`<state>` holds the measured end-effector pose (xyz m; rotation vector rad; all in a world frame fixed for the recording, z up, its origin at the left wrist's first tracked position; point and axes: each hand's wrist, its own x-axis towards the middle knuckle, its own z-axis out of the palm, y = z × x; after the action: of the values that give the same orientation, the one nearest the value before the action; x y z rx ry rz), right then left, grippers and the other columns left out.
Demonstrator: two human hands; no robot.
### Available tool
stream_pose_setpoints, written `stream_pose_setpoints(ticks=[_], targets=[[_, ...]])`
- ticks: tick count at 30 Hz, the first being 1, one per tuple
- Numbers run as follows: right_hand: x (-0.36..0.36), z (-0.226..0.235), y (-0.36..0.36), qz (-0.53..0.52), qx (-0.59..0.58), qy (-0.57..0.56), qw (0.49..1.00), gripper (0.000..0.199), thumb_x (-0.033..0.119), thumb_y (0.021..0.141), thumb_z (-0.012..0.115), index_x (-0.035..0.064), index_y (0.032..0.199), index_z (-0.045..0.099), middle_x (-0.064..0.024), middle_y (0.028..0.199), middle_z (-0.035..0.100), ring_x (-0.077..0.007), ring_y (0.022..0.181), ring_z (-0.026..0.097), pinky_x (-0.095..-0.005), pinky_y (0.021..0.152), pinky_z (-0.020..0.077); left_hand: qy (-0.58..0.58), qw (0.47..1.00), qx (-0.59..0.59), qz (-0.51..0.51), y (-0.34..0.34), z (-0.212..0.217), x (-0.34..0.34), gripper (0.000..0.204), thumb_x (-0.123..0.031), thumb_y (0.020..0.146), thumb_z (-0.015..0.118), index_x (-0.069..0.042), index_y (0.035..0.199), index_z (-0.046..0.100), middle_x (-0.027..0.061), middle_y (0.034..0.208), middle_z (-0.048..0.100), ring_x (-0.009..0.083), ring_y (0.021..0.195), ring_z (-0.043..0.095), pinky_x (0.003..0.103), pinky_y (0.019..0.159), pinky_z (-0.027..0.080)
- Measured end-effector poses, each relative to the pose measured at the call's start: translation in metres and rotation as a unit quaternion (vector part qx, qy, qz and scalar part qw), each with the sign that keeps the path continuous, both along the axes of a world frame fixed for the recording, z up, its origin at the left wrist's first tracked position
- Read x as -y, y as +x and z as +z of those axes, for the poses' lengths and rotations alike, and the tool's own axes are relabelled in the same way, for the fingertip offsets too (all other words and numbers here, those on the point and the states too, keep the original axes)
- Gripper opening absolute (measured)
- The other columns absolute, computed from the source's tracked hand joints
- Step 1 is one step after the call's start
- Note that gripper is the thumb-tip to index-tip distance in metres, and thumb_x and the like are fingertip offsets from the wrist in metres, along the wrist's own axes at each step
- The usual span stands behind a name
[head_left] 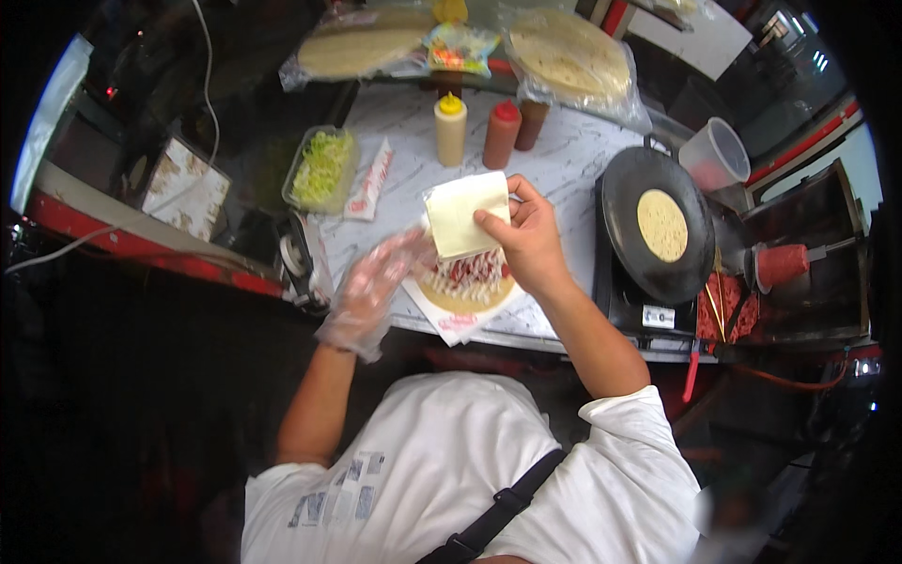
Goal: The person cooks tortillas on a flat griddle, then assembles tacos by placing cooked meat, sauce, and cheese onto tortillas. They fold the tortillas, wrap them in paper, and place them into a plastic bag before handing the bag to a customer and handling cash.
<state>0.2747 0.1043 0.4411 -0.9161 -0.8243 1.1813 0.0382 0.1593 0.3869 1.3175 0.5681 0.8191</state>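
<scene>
My right hand (528, 242) is closed on a pale yellow square cheese slice (460, 218), thumb on its face. In a clear plastic glove, my left hand (381, 273) is at the slice's lower left edge; its fingers are blurred, so I cannot tell if they grip it. Below the slice, a round flatbread (481, 299) bears red filling and white sauce, its far part hidden by the slice and hands. It lies on white printed paper (457, 329) near the counter's front edge.
A tub of shredded lettuce (324, 171) and a folded paper sleeve (369, 181) stand left. Behind are a yellow-capped bottle (451, 130), a red bottle (501, 136) and bagged flatbreads (570, 58). On the right, a griddle (648, 254) carries a flatbread (662, 226), beside a meat spit (782, 266).
</scene>
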Motion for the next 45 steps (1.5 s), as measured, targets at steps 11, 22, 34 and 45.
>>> stream_pose_setpoints(ticks=[11,22,34,45], targets=[[0.125,-0.045,0.021,-0.112,0.559,0.15,0.808,0.038,0.004,0.073,0.078,0.0103,0.106,0.061,-0.0106,0.11,0.064,-0.0241,0.101,0.062,-0.038,0.085,0.0484,0.031,0.989,-0.129,-0.065,0.068,-0.003,0.09,0.02,-0.013,0.101,0.059,0.002,0.112,0.067,0.0026,0.094,0.066,0.0061,0.09,0.055,0.025,0.08,0.047],[0.117,-0.046,0.012,-0.116,0.716,0.2,0.659,0.013,0.01,0.076,0.06,0.0052,0.085,0.052,-0.012,0.082,0.05,-0.0311,0.085,0.053,-0.0434,0.074,0.0398,-0.167,0.981,-0.041,-0.094,0.054,-0.008,0.124,0.029,-0.027,0.101,0.059,-0.001,0.114,0.062,0.0102,0.1,0.069,0.0163,0.082,0.069,0.031,0.065,0.056],[-0.006,-0.023,-0.023,-0.071,0.5,0.113,0.855,0.021,0.012,0.092,0.066,-0.0009,0.104,0.055,-0.0139,0.08,0.059,-0.0312,0.075,0.06,-0.0413,0.074,0.0471,0.014,0.932,-0.318,0.175,-0.021,-0.053,0.036,0.046,-0.04,0.096,0.067,0.006,0.095,0.057,0.0146,0.079,0.06,0.0205,0.073,0.059,0.036,0.065,0.049],[-0.055,-0.046,-0.162,0.049,0.37,0.092,0.923,0.015,0.012,0.102,0.052,0.0017,0.092,0.056,-0.0112,0.064,0.058,-0.02,0.057,0.057,-0.0342,0.056,0.0435,-0.09,0.952,-0.233,0.178,-0.15,-0.008,0.029,0.042,-0.033,0.094,0.072,0.003,0.112,0.059,0.0099,0.096,0.069,0.0152,0.09,0.063,0.033,0.078,0.051]])
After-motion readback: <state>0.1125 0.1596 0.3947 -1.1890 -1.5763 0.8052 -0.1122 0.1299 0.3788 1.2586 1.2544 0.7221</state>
